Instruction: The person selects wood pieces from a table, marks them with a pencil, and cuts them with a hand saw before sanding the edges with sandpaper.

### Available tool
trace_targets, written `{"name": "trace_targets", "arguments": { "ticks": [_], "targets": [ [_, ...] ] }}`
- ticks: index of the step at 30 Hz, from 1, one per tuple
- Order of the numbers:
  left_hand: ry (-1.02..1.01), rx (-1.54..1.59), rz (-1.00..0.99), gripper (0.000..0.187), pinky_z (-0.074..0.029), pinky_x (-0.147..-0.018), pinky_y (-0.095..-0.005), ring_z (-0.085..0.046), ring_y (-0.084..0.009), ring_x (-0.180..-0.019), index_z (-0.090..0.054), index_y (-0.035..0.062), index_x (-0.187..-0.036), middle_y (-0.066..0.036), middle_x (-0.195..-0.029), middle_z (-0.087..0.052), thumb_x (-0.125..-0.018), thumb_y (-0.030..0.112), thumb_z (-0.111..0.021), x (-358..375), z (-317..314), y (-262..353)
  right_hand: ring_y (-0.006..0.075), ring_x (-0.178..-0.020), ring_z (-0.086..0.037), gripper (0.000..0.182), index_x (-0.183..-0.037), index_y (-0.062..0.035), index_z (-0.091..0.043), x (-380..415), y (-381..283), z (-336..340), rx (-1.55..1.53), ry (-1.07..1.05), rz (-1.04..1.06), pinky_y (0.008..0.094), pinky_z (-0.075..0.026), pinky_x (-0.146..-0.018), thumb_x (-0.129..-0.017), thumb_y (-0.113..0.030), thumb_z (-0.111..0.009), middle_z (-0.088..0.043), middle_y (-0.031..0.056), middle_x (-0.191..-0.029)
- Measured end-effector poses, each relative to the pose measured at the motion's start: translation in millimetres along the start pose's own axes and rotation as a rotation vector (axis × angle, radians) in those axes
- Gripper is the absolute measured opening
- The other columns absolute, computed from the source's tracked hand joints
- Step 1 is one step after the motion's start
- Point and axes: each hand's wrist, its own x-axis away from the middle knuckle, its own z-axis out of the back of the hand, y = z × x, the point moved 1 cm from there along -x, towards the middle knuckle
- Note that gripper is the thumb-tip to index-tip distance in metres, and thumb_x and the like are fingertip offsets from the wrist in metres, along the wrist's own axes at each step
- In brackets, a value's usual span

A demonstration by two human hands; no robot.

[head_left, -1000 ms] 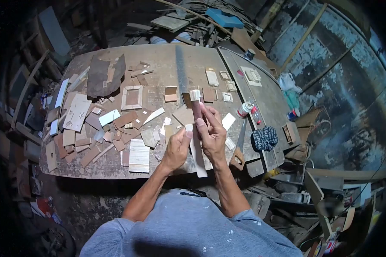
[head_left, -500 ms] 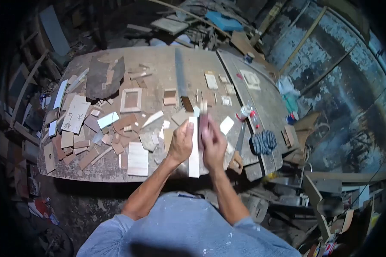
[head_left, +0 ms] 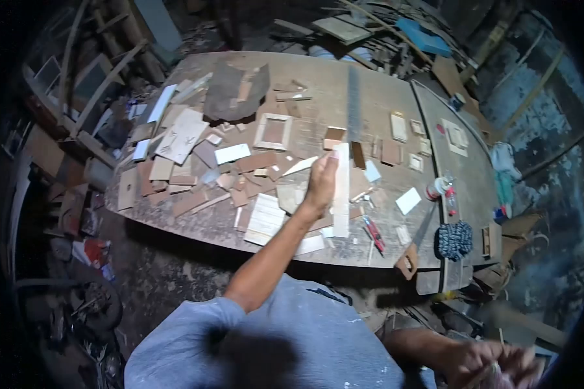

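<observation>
My left hand point(head_left: 320, 185) is closed round a long, pale wooden strip point(head_left: 341, 201), held upright over the near part of the workbench. My right hand point(head_left: 493, 364) is low at the right, off the bench and in shadow. Its fingers are curled, and a bit of something pinkish shows at them, too dim to name. Near the strip lie a dark brown wooden piece point(head_left: 358, 155), a red-handled tool point(head_left: 374, 235) and a pale board with grain lines point(head_left: 265, 219).
Wood scraps cover the left of the workbench point(head_left: 194, 217). A small wooden frame point(head_left: 273, 131) lies behind. At right are a handsaw point(head_left: 407, 260), a white bottle point(head_left: 437, 188) and a dark patterned cloth bundle point(head_left: 455, 240). Clutter fills the floor around.
My right hand has left the strip and swung down to the far right, away from the bench. My left hand still holds the strip. The view has turned, shifting the bench rightward.
</observation>
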Motion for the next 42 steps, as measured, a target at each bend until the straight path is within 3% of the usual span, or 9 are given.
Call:
{"name": "trace_targets", "arguments": {
  "ticks": [3,6,9,13,18,21,27,36,42],
  "targets": [
    [0.097,0.02,0.086,0.034,-0.038,-0.061,-0.0217,-0.045,-0.0023,-0.071,-0.065,0.0052,-0.105,0.008,-0.081,-0.054,-0.11,0.03,-0.043,9,0,-2,0.0231,-0.101,-0.06,0.048,-0.133,-0.0029,-0.057,-26,-42,-20,-0.285,-0.024,0.281,0.037,-0.048,-0.095,-0.092,-0.028,-0.056,-0.06,0.0109,-0.117],
    [0.04,0.076,0.15,0.035,-0.04,-0.061,-0.022,-0.047,-0.0033,-0.069,-0.065,0.004,-0.104,0.006,-0.081,-0.056,-0.11,0.032,-0.045,21,-3,7,0.0231,-0.114,-0.061,0.038,-0.123,0.0049,-0.067,-34,54,-49,0.845,-0.061,-0.125,0.0386,-0.051,-0.098,-0.086,-0.003,-0.06,-0.062,0.0106,-0.124],
    [0.088,0.116,0.25,0.037,-0.044,-0.062,-0.0226,-0.052,-0.0044,-0.069,-0.065,0.0018,-0.11,0.004,-0.084,-0.063,-0.11,0.034,-0.046,29,-12,-3,0.0206,-0.105,-0.059,0.039,-0.128,-0.0014,-0.068,19,111,-43,0.69,-0.235,-0.555,0.0292,-0.05,-0.089,-0.089,-0.006,-0.067,-0.058,0.0117,-0.124],
    [0.044,0.067,0.258,0.04,-0.048,-0.065,-0.023,-0.057,-0.0053,-0.07,-0.065,-0.0006,-0.119,0.001,-0.089,-0.068,-0.11,0.034,-0.046,46,-22,0,0.0276,-0.101,-0.06,0.04,-0.125,-0.0004,-0.069,25,121,-51,0.824,-0.479,-0.199,0.0375,-0.048,-0.087,-0.086,-0.01,-0.072,-0.06,0.0158,-0.112],
    [0.086,0.09,0.131,0.037,-0.051,-0.067,-0.0224,-0.062,-0.0063,-0.075,-0.064,0.0001,-0.113,-0.001,-0.089,-0.07,-0.111,0.03,-0.042,63,-48,-26,0.0273,-0.097,-0.06,0.042,-0.128,-0.0009,-0.068,-19,160,-41,0.743,-0.244,-0.35,0.0364,-0.05,-0.084,-0.088,-0.011,-0.072,-0.06,0.0177,-0.11],
    [0.099,-0.028,0.09,0.036,-0.052,-0.059,-0.0248,-0.063,-0.0083,-0.066,-0.065,0.0014,-0.104,-0.003,-0.083,-0.07,-0.11,0.03,-0.044,47,-36,6,0.0272,-0.098,-0.06,0.046,-0.13,-0.0017,-0.068,25,122,-45,0.766,-0.407,-0.199,0.0369,-0.05,-0.084,-0.085,-0.013,-0.073,-0.059,0.0175,-0.108],
    [0.103,-0.372,-0.019,0.029,-0.042,-0.06,-0.0285,-0.047,-0.0064,-0.069,-0.058,0.0028,-0.088,-0.001,-0.073,-0.053,-0.108,0.019,-0.045,79,-77,-46,0.0303,-0.107,-0.056,0.045,-0.135,0.0004,-0.062,-28,146,-22,0.698,-0.172,-0.385,0.0377,-0.045,-0.097,-0.093,-0.014,-0.066,-0.056,0.0181,-0.116],
    [0.322,-0.306,-0.051,0.036,-0.041,-0.056,-0.0286,-0.047,-0.0063,-0.064,-0.058,0.0019,-0.085,0.001,-0.068,-0.056,-0.11,0.026,-0.046,77,-103,-63,0.0369,-0.132,-0.048,0.06,-0.147,0.0052,-0.04,-4,137,22,0.367,-0.251,-0.73,0.044,-0.034,-0.115,-0.095,-0.018,-0.06,-0.049,0.0257,-0.14],
    [0.333,-0.39,0.034,0.035,-0.041,-0.061,-0.0279,-0.044,-0.0062,-0.07,-0.056,0.0019,-0.084,0.002,-0.074,-0.055,-0.11,0.024,-0.046,69,-79,-81,0.0364,-0.136,-0.045,0.057,-0.149,0.0069,-0.037,15,140,39,0.671,-0.468,-0.51,0.0444,-0.031,-0.116,-0.102,-0.021,-0.052,-0.046,0.025,-0.145]
  ]
}}
